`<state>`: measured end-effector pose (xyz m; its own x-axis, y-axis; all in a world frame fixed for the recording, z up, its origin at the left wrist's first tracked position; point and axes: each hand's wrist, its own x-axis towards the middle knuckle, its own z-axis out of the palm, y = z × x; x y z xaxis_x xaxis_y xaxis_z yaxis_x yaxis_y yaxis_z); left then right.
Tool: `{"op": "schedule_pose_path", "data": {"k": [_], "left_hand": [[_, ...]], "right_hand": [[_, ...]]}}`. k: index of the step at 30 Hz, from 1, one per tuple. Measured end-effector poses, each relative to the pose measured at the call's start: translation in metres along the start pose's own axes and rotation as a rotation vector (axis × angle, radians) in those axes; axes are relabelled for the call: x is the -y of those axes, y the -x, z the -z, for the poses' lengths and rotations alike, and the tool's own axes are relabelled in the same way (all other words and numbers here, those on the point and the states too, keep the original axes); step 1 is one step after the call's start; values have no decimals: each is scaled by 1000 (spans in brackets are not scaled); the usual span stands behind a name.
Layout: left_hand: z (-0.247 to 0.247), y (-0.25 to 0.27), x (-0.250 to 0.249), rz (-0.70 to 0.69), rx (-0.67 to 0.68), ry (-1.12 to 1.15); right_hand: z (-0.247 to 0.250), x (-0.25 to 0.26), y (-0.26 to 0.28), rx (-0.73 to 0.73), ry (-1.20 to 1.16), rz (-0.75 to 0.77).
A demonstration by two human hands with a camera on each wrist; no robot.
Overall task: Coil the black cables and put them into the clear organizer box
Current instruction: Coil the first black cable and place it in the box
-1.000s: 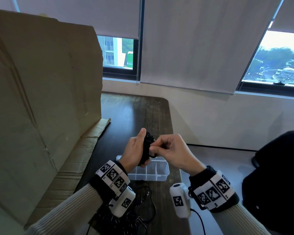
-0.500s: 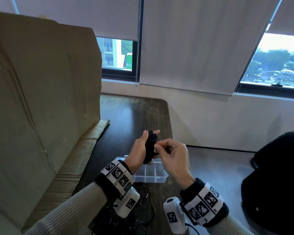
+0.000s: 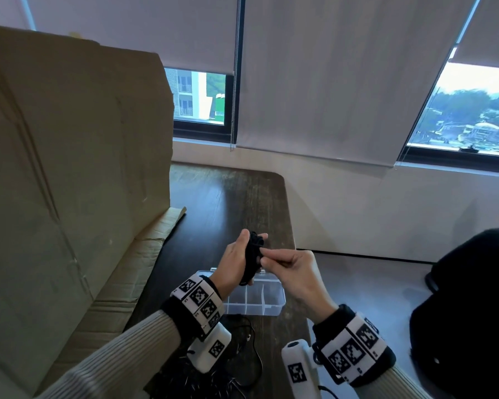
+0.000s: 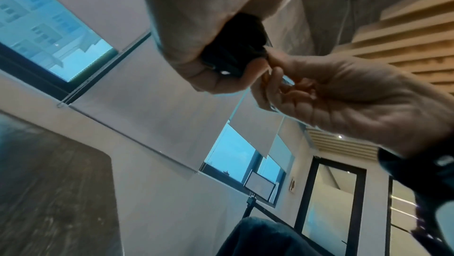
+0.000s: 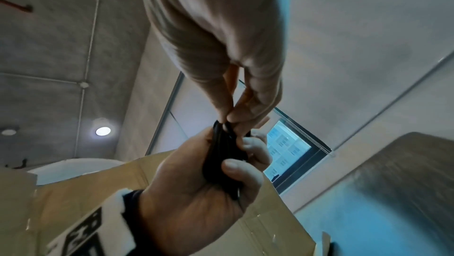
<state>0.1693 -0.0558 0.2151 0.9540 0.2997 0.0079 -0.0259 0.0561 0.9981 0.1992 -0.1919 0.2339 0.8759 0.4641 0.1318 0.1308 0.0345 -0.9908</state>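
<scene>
A coiled black cable (image 3: pixel 252 259) is held upright in the air above the table, with my left hand (image 3: pixel 236 262) wrapped round the bundle (image 5: pixel 221 155). My right hand (image 3: pixel 293 270) pinches a strand at the top of the coil (image 4: pixel 236 46) between thumb and forefinger. The clear organizer box (image 3: pixel 267 300) sits open on the dark table just below both hands, its compartments showing nothing inside. More loose black cables (image 3: pixel 242 358) lie in a tangle on the table near my left wrist.
A large cardboard sheet (image 3: pixel 69 168) leans along the table's left side. The dark wooden table (image 3: pixel 228 203) reaches back to the wall under the windows. A dark chair or bag (image 3: pixel 473 312) stands on the floor to the right.
Both hands shifted slightly away from me with the coil. The right hand turned, its wrist dropping lower, while still pinching the strand at the coil's top.
</scene>
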Motion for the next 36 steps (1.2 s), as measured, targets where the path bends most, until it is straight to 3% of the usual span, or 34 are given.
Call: {"op": "schedule_pose_path", "data": {"k": [4, 13, 15, 19, 22, 31, 36], "left_hand": [[-4, 2, 11, 33, -29, 36], [-6, -6, 27, 53, -98, 142], [-3, -13, 29, 42, -118, 122], [3, -19, 31, 1, -126, 121], [0, -17, 42, 48, -106, 131], [-15, -5, 58, 231, 14, 194], [4, -10, 69, 237, 34, 143]], "right_hand": [[0, -7, -2, -53, -42, -50], [-8, -28, -10, -191, 71, 31], [-11, -29, -10, -166, 188, 78], [-10, -32, -10, 16, 364, 111], [-13, -35, -8, 23, 520, 153], [-10, -60, -16, -113, 352, -50], [1, -78, -29, -41, 161, -222]]}}
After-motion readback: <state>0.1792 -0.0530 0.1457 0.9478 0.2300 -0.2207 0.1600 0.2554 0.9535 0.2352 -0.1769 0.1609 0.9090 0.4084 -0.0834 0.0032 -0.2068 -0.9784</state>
